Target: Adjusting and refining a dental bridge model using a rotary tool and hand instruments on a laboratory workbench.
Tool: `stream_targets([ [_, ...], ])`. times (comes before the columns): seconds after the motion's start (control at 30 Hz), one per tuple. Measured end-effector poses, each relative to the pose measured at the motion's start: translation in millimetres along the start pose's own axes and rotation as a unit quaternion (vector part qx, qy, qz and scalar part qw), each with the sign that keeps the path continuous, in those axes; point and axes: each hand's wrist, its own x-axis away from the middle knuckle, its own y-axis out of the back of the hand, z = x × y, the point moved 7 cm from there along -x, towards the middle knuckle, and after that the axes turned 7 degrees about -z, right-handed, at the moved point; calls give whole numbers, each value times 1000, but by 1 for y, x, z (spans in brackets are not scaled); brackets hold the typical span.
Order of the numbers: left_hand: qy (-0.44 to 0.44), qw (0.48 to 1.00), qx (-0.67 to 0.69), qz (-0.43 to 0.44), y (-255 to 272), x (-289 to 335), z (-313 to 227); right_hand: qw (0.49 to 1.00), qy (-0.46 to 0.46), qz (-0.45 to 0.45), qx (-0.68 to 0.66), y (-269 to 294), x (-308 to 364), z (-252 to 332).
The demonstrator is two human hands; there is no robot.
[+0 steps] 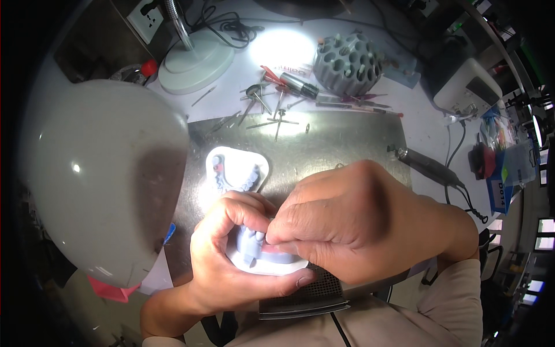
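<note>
- A grey-blue dental model on a white base sits near the middle of the scene, held above the near edge of a metal plate.
- The left hand cups the model from the left and below, fingers curled over its top and the thumb lying along the near edge of the base.
- The right hand comes in from the right, its fingertips pinched together against the model's teeth; whether they hold a small tool or part I cannot tell.
- A second model in a white tray lies on the plate just beyond the hands.
- A perforated grille shows under the hands at the near edge.
- A large pale dome fills the left side.
- A handpiece with its cable lies on the right of the plate.
- Loose burs and hand tools are scattered along the plate's far edge.
- A grey round bur holder stands farther back, right of a lamp base.
- A white box sits at the far right.
</note>
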Motion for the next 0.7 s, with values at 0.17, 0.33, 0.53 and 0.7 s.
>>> stream_targets([
  [0.17,10,1000,-9,18,-5,-1,3,995,-41,67,57,1,4,3],
  [0.33,-50,998,-15,33,-4,-2,-5,983,-43,-61,170,40,8,2],
  [0.53,-104,992,-46,61,-9,-2,-9,890,-224,58,392,40,49,-63],
  [0.7,-94,993,-39,54,-8,-3,-11,927,-196,42,318,37,35,-55],
])
